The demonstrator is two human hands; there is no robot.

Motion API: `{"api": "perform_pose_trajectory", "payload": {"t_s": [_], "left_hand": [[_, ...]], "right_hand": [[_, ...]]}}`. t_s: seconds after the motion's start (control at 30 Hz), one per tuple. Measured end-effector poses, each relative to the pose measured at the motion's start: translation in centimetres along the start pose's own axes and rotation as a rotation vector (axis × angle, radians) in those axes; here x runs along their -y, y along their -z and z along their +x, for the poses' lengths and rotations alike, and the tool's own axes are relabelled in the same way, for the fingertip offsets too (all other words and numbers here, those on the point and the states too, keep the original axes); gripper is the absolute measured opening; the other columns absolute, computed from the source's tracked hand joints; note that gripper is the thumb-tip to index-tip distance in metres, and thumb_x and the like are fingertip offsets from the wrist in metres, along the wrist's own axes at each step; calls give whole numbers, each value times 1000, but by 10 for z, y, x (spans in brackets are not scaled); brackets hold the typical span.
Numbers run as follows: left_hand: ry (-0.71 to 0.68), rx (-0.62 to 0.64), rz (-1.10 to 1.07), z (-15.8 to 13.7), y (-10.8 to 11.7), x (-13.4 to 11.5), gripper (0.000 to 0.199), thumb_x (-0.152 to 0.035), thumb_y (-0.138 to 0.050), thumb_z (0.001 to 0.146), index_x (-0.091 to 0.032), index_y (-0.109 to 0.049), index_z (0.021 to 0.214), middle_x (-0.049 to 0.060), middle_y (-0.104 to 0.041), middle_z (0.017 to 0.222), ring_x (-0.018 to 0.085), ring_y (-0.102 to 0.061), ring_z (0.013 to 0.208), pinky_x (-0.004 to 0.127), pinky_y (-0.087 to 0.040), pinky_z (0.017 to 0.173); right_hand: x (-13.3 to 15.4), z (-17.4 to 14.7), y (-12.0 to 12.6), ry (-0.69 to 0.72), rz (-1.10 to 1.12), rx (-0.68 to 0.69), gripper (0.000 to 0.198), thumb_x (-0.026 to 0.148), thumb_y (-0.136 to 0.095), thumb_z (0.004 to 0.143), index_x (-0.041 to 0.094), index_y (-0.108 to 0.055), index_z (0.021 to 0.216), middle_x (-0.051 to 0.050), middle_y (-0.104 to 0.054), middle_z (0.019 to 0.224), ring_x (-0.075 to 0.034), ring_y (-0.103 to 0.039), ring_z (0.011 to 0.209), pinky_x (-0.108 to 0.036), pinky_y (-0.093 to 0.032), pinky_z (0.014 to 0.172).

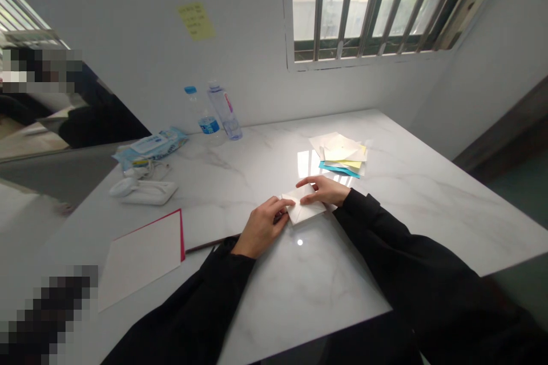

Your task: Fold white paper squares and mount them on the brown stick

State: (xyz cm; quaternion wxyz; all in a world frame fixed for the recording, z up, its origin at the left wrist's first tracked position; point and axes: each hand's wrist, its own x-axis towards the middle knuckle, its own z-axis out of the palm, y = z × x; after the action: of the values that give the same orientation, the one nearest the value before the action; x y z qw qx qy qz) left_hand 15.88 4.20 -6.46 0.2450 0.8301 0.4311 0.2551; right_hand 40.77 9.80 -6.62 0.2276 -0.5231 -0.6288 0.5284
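Observation:
A small cream paper envelope (307, 215), folded with creases meeting near its middle, lies on the marble-patterned table in front of me. My left hand (264, 227) grips its left edge, with a fingertip pressing on the top face. From the right, my right hand (326, 190) holds the upper right part, thumb on the paper and index finger reaching over the far edge. The undersides of both hands are hidden. Just beyond the right hand sits a pile of folded paper envelopes (342, 147), cream, yellow and blue.
White sheets with a red one (143, 256) lie at the left, near a dark stick (212, 244). Farther back are a white device (148, 191), a wipes pack (149, 147) and two plastic bottles (209, 125). The table (428, 205) meets the wall behind. Another person is at far left.

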Motion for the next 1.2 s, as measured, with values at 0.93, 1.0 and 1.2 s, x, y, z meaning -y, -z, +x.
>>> {"api": "perform_pose_trajectory", "payload": {"t_s": [0.93,1.0,1.2], "left_hand": [[-15,-19,4,0,-4,9,33,-11,-65,98,-29,-80,121,2,-72,101,15,-66,79,28,-51,77],[-17,-26,1,0,-4,10,34,-10,-65,97,-29,-80,120,2,-72,100,15,-66,78,27,-51,75],[-32,-32,5,0,-5,10,34,-10,-65,97,-30,-80,120,1,-73,100,15,-66,77,26,-50,74]], "right_hand": [[-6,3,-1,27,20,32,64,32,-95,72,18,-71,130,-3,-71,89,-22,-68,85,-31,-54,75],[-7,4,-1,27,18,36,66,33,-96,71,18,-71,130,-2,-71,88,-21,-68,83,-32,-54,75],[-6,3,-1,24,5,39,67,33,-96,71,19,-72,132,-2,-71,88,-22,-68,84,-33,-54,76]]}}
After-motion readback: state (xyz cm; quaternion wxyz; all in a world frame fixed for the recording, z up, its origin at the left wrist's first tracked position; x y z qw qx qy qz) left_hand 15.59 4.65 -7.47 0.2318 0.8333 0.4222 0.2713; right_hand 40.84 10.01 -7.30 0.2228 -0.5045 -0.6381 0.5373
